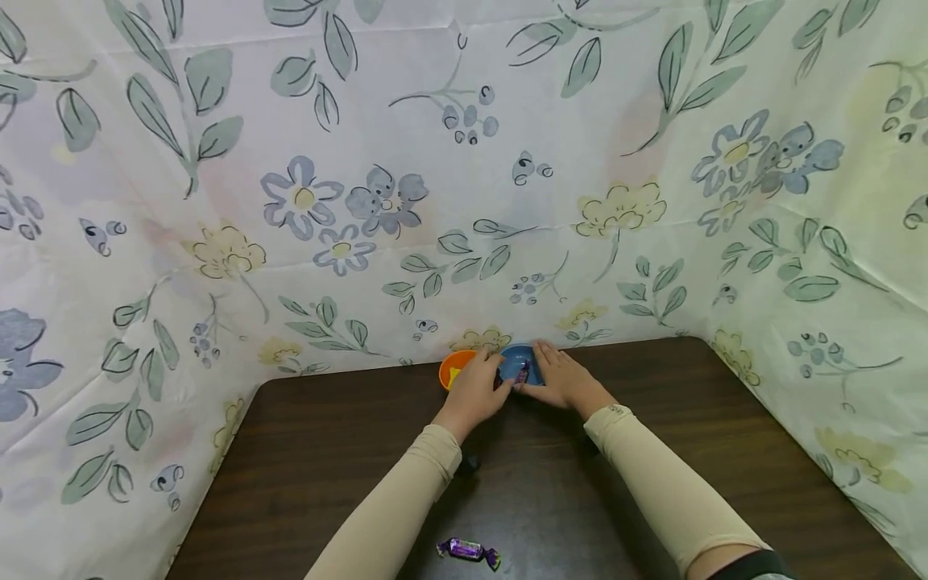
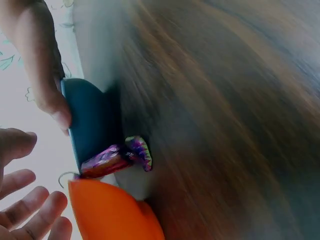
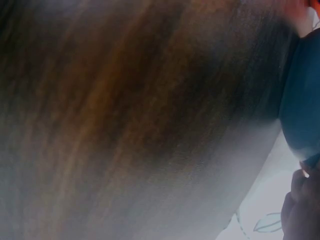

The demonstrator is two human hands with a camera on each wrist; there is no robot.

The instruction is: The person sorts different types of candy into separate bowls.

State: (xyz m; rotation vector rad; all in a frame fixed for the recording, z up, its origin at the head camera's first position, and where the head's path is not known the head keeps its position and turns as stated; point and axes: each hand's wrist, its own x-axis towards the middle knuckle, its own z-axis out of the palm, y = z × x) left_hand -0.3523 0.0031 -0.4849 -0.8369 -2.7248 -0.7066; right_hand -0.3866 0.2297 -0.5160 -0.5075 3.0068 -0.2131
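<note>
My left hand (image 1: 474, 392), its fingers loosely spread in the left wrist view, is over the gap between an orange bowl (image 2: 110, 210) and a blue bowl (image 2: 92, 117). My right hand (image 1: 565, 379) holds the blue bowl at its right side, thumb against the near wall and fingers at the rim. A purple wrapped candy (image 2: 107, 161) lies between the two bowls, beside their outer walls. Another purple candy (image 1: 523, 373) shows inside the blue bowl. Something yellow (image 1: 453, 374) is in the orange bowl, partly hidden by my left hand.
Another purple wrapped candy (image 1: 469, 550) lies near the front of the dark wooden table (image 1: 312, 467). A floral cloth (image 1: 435, 201) hangs right behind the bowls and along both sides. A small dark object (image 1: 469, 463) shows under my left wrist.
</note>
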